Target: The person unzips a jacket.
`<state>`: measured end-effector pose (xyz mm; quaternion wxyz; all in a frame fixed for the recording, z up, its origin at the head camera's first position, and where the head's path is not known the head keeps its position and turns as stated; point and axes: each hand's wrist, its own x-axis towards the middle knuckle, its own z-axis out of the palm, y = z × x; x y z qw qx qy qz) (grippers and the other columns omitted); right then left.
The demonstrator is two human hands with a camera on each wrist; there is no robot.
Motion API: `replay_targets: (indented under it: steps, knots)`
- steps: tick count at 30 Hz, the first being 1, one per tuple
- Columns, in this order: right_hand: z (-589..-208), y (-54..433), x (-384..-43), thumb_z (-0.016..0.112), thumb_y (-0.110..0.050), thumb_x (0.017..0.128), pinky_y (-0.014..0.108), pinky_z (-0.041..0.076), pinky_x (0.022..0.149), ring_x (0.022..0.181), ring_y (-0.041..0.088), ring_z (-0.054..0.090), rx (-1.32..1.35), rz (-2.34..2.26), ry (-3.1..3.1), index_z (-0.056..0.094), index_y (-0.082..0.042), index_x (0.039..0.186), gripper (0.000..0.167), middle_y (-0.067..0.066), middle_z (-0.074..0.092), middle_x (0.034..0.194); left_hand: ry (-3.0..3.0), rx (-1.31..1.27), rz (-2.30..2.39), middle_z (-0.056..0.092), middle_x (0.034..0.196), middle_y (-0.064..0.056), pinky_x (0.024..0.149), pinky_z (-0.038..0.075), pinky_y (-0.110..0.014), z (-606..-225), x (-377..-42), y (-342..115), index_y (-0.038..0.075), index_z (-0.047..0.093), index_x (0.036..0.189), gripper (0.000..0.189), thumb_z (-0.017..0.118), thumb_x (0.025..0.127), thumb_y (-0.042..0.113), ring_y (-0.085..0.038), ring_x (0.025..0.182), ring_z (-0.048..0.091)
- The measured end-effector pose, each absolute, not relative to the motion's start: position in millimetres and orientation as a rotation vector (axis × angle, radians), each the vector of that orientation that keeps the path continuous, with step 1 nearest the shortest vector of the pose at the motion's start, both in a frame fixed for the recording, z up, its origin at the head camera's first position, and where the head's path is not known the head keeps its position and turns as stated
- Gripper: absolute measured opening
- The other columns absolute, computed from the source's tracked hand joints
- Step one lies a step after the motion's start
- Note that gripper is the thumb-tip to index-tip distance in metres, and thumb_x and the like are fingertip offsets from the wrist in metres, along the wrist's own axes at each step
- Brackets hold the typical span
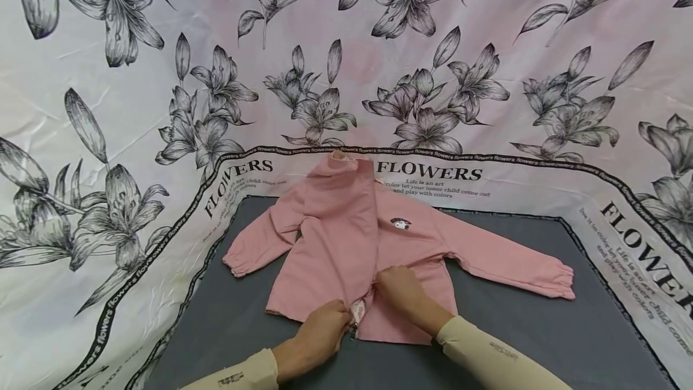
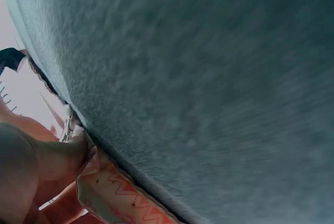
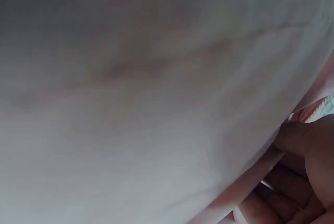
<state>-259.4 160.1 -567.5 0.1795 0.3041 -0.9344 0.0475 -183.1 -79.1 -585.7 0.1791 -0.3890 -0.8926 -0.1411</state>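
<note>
A pink hooded jacket (image 1: 335, 239) lies front up with its sleeves spread to both sides and a small dark badge (image 1: 400, 223) on the chest. At the bottom of the front opening, my left hand (image 1: 323, 328) pinches the hem beside the zipper end (image 1: 354, 327). In the left wrist view, the thumb and fingers of this hand (image 2: 55, 169) hold the edge, where patterned lining (image 2: 128, 195) shows. A little higher, my right hand (image 1: 402, 292) grips the other front edge with curled fingers. Pink cloth fills much of the right wrist view beside that hand (image 3: 308, 169).
The jacket lies on a dark grey table (image 1: 227, 330). A white and pink flower-printed cloth (image 1: 325, 65) hangs behind and along both sides, its lettered border meeting the table edges. The hood (image 1: 341, 167) reaches the back edge.
</note>
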Motion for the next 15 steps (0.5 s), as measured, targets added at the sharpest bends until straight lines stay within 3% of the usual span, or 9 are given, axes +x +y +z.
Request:
replay_targets:
  steps: [7, 11, 15]
  knots:
    - [-561.9, 193.0, -311.0, 0.070, -0.006, 0.092, 0.048, 0.052, 0.055, 0.060, 0.024, 0.063, 0.826, 0.442, -2.546, 0.064, -0.017, 0.064, 0.031, -0.002, 0.063, 0.061, -2.656, -1.176, -0.322, 0.069, 0.084, 0.009, 0.071, 0.053, -0.014, -574.5, -168.4, -78.6, 0.018, 0.081, 0.083, 0.023, 0.082, 0.075, -0.004, 0.001, 0.079, 0.063]
    - [-540.7, 211.3, -323.3, 0.073, -0.004, 0.089, 0.037, 0.047, 0.056, 0.057, 0.013, 0.051, 0.870, 0.562, -2.597, 0.063, -0.017, 0.061, 0.033, -0.008, 0.055, 0.057, -2.700, -1.242, -0.301, 0.067, 0.084, 0.011, 0.070, 0.052, -0.012, -570.3, -165.4, -78.6, 0.021, 0.079, 0.084, 0.020, 0.085, 0.084, 0.002, 0.004, 0.077, 0.060]
    - [-519.9, 212.6, -324.7, 0.081, -0.007, 0.091, 0.030, 0.047, 0.061, 0.060, 0.003, 0.048, 0.992, 0.548, -2.752, 0.076, -0.015, 0.071, 0.022, -0.014, 0.063, 0.064, -2.746, -1.332, -0.370, 0.060, 0.075, 0.014, 0.064, 0.045, -0.014, -560.9, -174.8, -81.4, 0.021, 0.072, 0.078, 0.021, 0.082, 0.094, 0.012, 0.005, 0.071, 0.050]
